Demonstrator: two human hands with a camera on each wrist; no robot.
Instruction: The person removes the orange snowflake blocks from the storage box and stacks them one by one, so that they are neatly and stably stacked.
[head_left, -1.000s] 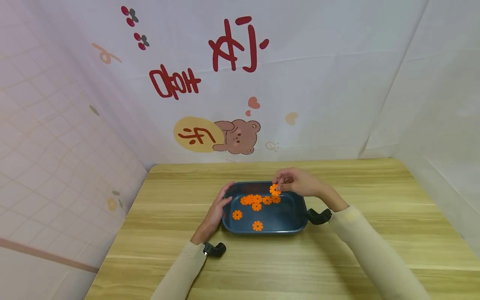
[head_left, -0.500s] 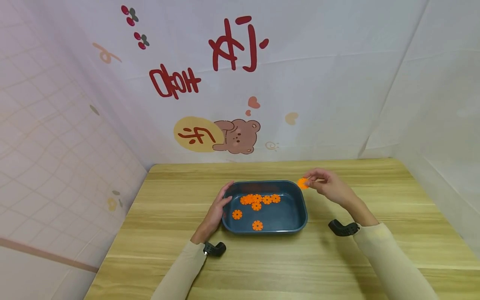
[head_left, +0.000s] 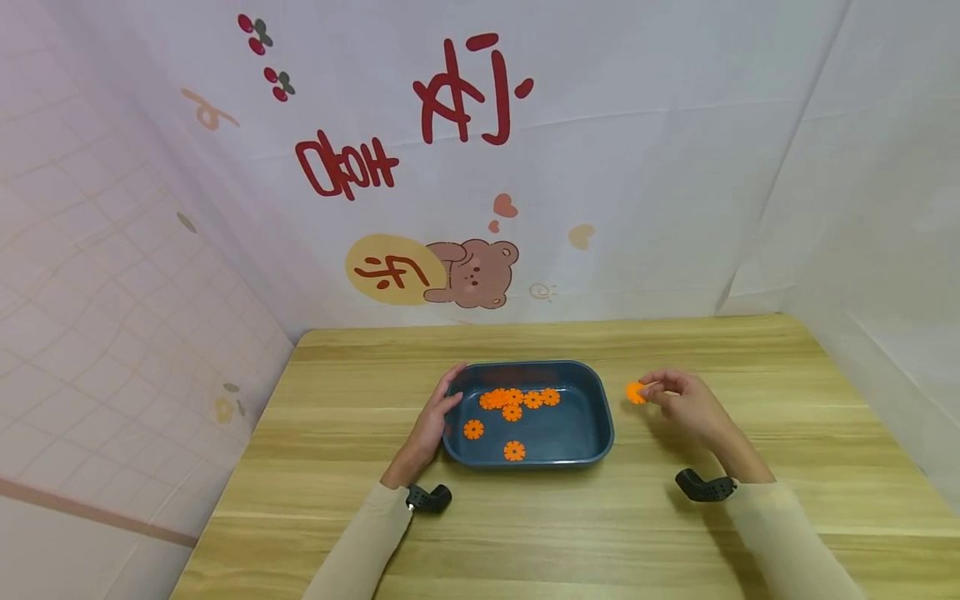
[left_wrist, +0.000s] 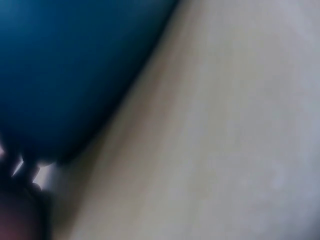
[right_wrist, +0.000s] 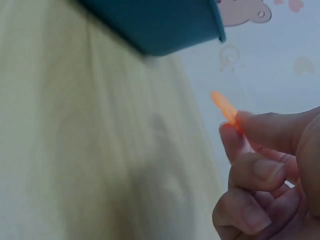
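Observation:
A dark blue rectangular tray (head_left: 558, 433) sits on the wooden table. Several orange notched plastic discs (head_left: 512, 412) lie inside it, most grouped near its far wall. My left hand (head_left: 429, 421) holds the tray's left side, thumb over the rim. The left wrist view has only the tray's blurred outer wall (left_wrist: 75, 65) and little of the hand. To the right of the tray, my right hand (head_left: 693, 410) pinches one orange notched disc (head_left: 636, 392) between thumb and index finger. Edge-on in the right wrist view, that disc (right_wrist: 224, 106) is above the table, with the other fingers curled below.
The wooden table (head_left: 525, 533) runs back to a white printed cloth wall (head_left: 637, 208), with more cloth at both sides. Black wrist cameras (head_left: 429, 498) project from both sleeves.
My right hand has carried the orange disc out from above the tray, to the right and then lower beside it. The left hand and the tray stay put.

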